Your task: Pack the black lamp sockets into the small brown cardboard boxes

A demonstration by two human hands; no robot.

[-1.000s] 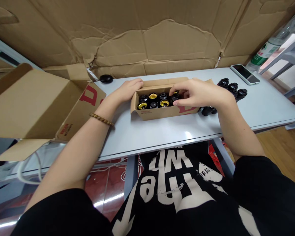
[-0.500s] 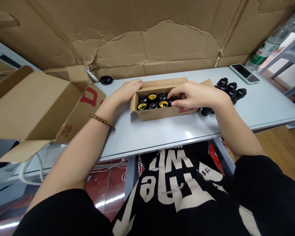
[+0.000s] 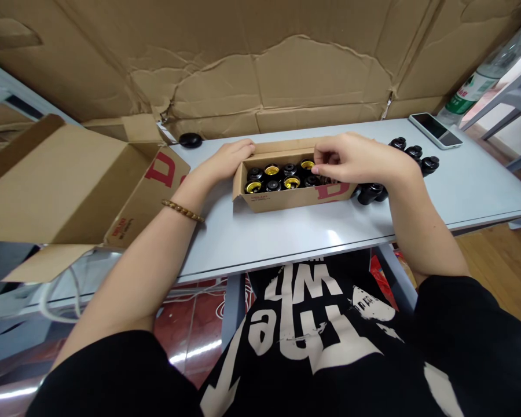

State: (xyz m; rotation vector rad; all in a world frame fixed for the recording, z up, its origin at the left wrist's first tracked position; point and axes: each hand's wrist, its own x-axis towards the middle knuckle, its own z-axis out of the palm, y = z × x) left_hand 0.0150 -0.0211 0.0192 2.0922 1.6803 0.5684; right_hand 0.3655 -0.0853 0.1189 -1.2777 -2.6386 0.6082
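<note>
A small open cardboard box stands on the white table, holding two rows of black cylindrical parts, some showing yellow rings. My left hand grips the box at its back left corner, fingers together on the wall. Above the box's right part is my right hand, its fingers curled in toward the thumb; anything between them is too hidden to make out. Several more black parts sit on the table to the right of the box, partly behind my right wrist.
A larger open cardboard box lies at the left. A black oval object is near the back edge of the table. A phone and a plastic bottle are at the back right. Tall cardboard rises behind.
My right hand has risen slightly and moved right over the box, uncovering more black parts and a yellow ring. My left hand stays at the box corner. The view has shifted slightly.
</note>
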